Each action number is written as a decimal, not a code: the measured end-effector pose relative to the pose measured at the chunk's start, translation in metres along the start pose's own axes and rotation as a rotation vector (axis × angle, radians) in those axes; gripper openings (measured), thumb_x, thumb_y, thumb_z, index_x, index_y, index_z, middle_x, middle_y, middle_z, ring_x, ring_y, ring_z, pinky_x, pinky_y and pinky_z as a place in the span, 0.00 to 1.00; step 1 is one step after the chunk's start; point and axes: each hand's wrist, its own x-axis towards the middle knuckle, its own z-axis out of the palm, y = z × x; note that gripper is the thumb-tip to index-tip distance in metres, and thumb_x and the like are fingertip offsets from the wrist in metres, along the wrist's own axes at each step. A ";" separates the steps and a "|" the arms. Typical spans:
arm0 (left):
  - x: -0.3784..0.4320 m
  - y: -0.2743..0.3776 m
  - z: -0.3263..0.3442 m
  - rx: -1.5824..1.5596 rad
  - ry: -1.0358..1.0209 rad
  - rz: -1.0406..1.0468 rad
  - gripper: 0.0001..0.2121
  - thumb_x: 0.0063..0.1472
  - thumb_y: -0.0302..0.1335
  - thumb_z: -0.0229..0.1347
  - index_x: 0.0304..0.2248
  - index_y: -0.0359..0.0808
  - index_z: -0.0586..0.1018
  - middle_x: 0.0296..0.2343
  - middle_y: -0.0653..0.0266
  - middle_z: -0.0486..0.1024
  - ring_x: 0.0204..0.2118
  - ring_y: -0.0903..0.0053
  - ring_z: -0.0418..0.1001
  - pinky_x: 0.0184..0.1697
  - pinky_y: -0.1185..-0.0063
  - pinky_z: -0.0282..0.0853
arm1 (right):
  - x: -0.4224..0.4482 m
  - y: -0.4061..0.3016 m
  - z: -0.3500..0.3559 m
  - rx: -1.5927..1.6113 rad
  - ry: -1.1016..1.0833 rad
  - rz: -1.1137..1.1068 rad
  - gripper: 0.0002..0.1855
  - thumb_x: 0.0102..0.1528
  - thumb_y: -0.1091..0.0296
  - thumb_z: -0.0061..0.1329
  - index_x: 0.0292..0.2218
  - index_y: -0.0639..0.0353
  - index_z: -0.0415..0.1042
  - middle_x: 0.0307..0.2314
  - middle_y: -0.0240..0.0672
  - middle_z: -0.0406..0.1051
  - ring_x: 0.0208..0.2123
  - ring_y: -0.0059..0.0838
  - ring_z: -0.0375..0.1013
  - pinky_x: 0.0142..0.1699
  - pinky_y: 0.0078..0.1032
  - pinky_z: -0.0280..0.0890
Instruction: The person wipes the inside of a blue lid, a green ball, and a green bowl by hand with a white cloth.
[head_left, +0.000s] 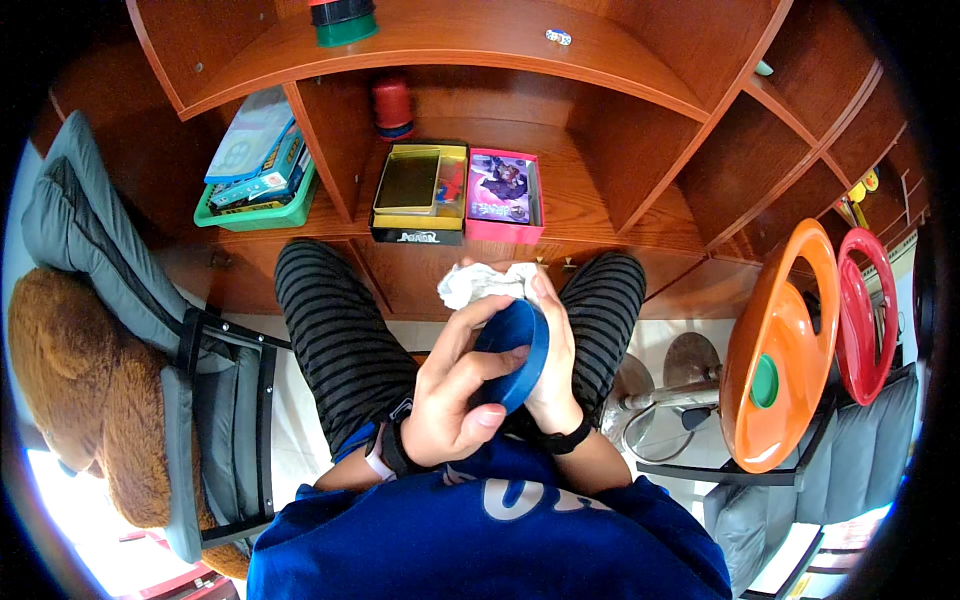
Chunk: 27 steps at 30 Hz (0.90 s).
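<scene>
Above my lap, my two hands hold a blue round shallow plastic lid or dish (498, 345), tilted on edge. My left hand (454, 382) has one fingertip at the rim and another pressed on the inner face, with its thumb near the lower edge. Behind it, my right hand (555, 352) supports the far side with the palm and fingers. A crumpled white tissue or cloth (487, 285) sticks out past the fingertips; my right fingers touch it, and part of it is hidden.
A wooden shelf unit (465, 56) stands ahead, holding a black-and-yellow box (417, 232), a pink box (506, 231), a green basket (259, 217) and a red cylinder (393, 105). To the right are an orange stool seat (757, 330) with a green disc (764, 381) and a red seat (855, 360). A teddy bear (90, 390) sits left.
</scene>
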 end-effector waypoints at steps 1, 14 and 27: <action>0.001 0.001 0.002 0.027 -0.008 0.008 0.24 0.62 0.47 0.43 0.36 0.28 0.72 0.48 0.38 0.58 0.51 0.52 0.62 0.53 0.65 0.57 | -0.002 0.004 0.001 0.091 0.059 0.057 0.25 0.63 0.53 0.27 0.46 0.67 0.63 0.41 0.41 0.67 0.44 0.28 0.66 0.52 0.24 0.57; 0.002 0.001 0.001 -0.363 -0.178 -0.480 0.16 0.65 0.38 0.38 0.44 0.33 0.64 0.50 0.51 0.56 0.55 0.69 0.55 0.56 0.72 0.50 | 0.009 0.002 -0.018 -0.496 0.085 -0.466 0.17 0.63 0.65 0.29 0.43 0.66 0.65 0.40 0.43 0.70 0.42 0.29 0.69 0.54 0.30 0.57; -0.007 -0.005 0.000 -0.599 0.149 -0.633 0.21 0.60 0.44 0.45 0.42 0.35 0.63 0.38 0.64 0.64 0.37 0.85 0.62 0.42 0.85 0.56 | 0.008 0.012 -0.018 -0.213 -0.005 -0.222 0.18 0.64 0.65 0.30 0.45 0.68 0.67 0.47 0.44 0.67 0.51 0.32 0.64 0.56 0.26 0.55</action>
